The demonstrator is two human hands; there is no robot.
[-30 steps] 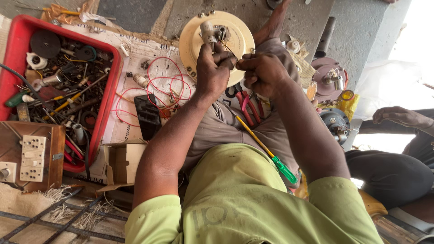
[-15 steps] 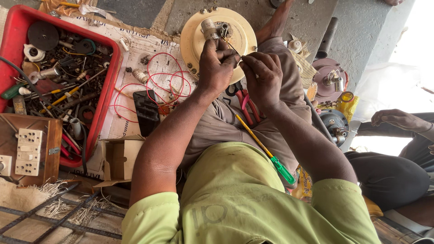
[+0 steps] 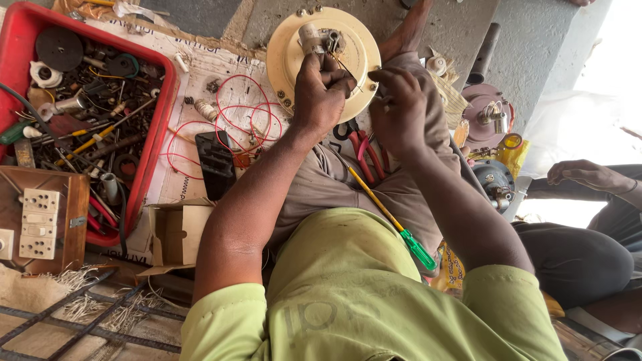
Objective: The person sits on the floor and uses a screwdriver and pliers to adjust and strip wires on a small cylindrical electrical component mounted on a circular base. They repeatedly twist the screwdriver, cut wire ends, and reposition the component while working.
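Looking down from my head cam: my left hand [image 3: 322, 90] is clenched on the centre hub of the cream round motor housing [image 3: 284, 50], which sits on my lap. My right hand [image 3: 400, 107] pinches a thin wire at its rim. Red pliers [image 3: 363, 148] and a green-handled screwdriver [image 3: 394, 224] lie across my thigh, red parts tray [image 3: 155, 127] off to the left.

Concrete floor where I sit, spread with printed paper sheets.

The grey concrete floor [image 3: 435, 27] carries a printed paper sheet [image 3: 200, 67] by my knee, and on it lie loops of red wire [image 3: 231, 113], a black rectangular block [image 3: 215, 164] and a few small white parts [image 3: 206, 110]. A red plastic tray [image 3: 157, 144] of tools and scrap sits at its edge, a wooden switchboard [image 3: 43, 217] just beside that, then an open cardboard box [image 3: 177, 234]. The cream round motor housing [image 3: 284, 57] rests ahead of me.
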